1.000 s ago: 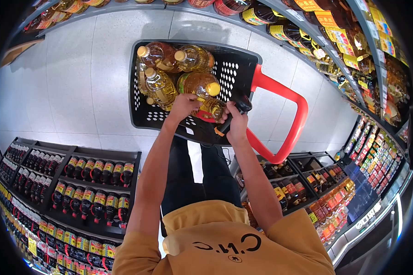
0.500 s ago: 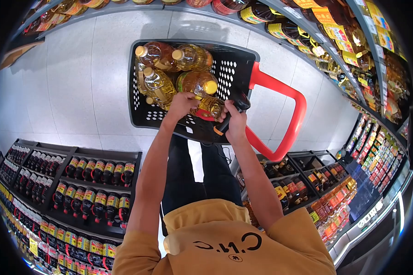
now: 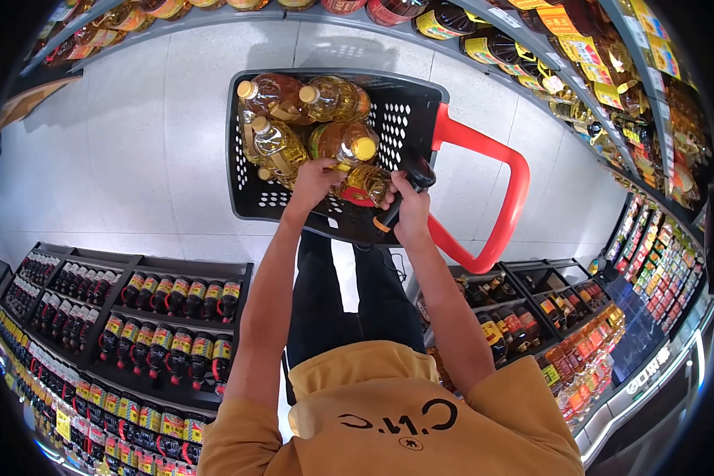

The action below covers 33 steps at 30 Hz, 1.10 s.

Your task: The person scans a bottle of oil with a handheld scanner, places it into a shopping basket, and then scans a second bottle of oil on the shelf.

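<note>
A black shopping basket (image 3: 242, 208) in front of me holds several bottles of cooking oil. My left hand (image 3: 316, 186) is closed on the neck end of a small oil bottle with a red label (image 3: 362, 189), which lies on its side near the basket's near edge. My right hand (image 3: 409, 210) is wrapped round a black handheld barcode scanner (image 3: 417, 171) with an orange part, and its fingertips are close to the bottle's base. Just beyond stands a larger bottle with a yellow cap (image 3: 343, 143). More capped bottles (image 3: 280, 147) crowd the left side.
The basket's red handle (image 3: 518, 190) sticks out to the right. Shelves of dark sauce bottles (image 3: 166, 341) stand at the lower left. Other shelves of bottles (image 3: 523, 321) are on the right, and oil shelves (image 3: 444, 24) line the far side. Pale floor tiles (image 3: 198, 143) surround the basket.
The view has shifted slightly, so the basket appears a little further right. Both hands keep their holds, and the red-labelled bottle stays almost in place.
</note>
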Available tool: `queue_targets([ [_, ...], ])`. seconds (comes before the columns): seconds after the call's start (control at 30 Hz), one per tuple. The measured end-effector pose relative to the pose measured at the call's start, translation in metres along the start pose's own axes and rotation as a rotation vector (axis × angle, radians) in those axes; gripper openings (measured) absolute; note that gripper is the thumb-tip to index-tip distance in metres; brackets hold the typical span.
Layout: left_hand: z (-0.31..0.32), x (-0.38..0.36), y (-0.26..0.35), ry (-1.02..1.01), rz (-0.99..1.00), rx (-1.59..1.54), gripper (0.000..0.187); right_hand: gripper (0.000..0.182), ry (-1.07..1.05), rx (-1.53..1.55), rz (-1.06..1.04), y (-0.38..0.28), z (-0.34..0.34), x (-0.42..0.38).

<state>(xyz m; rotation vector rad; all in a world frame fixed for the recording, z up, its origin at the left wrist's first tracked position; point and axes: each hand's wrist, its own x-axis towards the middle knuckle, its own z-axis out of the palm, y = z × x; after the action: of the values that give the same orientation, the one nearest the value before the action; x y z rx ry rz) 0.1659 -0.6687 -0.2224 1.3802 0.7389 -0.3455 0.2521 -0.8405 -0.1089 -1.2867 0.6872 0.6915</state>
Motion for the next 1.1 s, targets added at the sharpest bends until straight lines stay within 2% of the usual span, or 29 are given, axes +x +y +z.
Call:
queue_targets([
  [0.13, 0.005, -0.037, 0.004, 0.245, 0.045, -0.034, 0.036, 0.01, -0.027, -0.028, -0.012, -0.01, 0.002, -0.016],
  [0.17, 0.006, -0.053, 0.007, 0.306, 0.057, 0.007, 0.032, 0.01, -0.028, -0.027, -0.01, -0.015, 0.003, -0.023],
  [0.27, 0.017, -0.104, -0.004, 0.41, -0.063, -0.197, 0.028, 0.01, -0.044, -0.018, -0.002, -0.03, 0.008, -0.057],
  [0.37, 0.027, -0.154, -0.019, 0.352, -0.158, -0.12, 0.025, 0.013, -0.078, 0.001, -0.01, -0.044, 0.008, -0.095],
  [0.47, 0.035, -0.192, -0.031, 0.279, -0.173, -0.058, 0.024, 0.017, -0.094, -0.027, -0.046, -0.056, -0.003, -0.133],
  [0.57, 0.04, -0.216, -0.016, 0.254, -0.205, 0.066, 0.025, 0.019, -0.11, -0.094, -0.127, -0.064, -0.02, -0.165],
  [0.7, 0.06, -0.233, -0.006, 0.239, -0.134, 0.081, 0.025, 0.02, -0.241, -0.149, -0.205, -0.078, -0.064, -0.195],
  [0.83, 0.108, -0.239, 0.007, 0.271, -0.009, 0.013, 0.023, 0.022, -0.351, -0.234, -0.236, -0.092, -0.115, -0.21],
  [0.9, 0.138, -0.239, 0.018, 0.297, 0.074, 0.0, 0.021, 0.012, -0.301, -0.214, -0.242, -0.1, -0.139, -0.217],
  [0.97, 0.17, -0.238, 0.029, 0.308, 0.163, 0.031, 0.02, 0.012, -0.275, -0.237, -0.251, -0.108, -0.167, -0.223],
  [1.0, 0.188, -0.234, 0.029, 0.309, 0.255, -0.148, 0.019, 0.014, -0.253, -0.255, -0.253, -0.114, -0.18, -0.226],
  [1.03, 0.204, -0.235, 0.044, 0.337, 0.241, -0.085, 0.019, 0.015, -0.275, -0.268, -0.244, -0.118, -0.197, -0.224],
  [1.07, 0.218, -0.237, 0.058, 0.364, 0.224, -0.025, 0.02, 0.025, -0.294, -0.283, -0.234, -0.12, -0.216, -0.222],
  [1.1, 0.233, -0.235, 0.069, 0.423, 0.37, 0.063, 0.021, 0.026, -0.288, -0.268, -0.247, -0.121, -0.231, -0.219],
])
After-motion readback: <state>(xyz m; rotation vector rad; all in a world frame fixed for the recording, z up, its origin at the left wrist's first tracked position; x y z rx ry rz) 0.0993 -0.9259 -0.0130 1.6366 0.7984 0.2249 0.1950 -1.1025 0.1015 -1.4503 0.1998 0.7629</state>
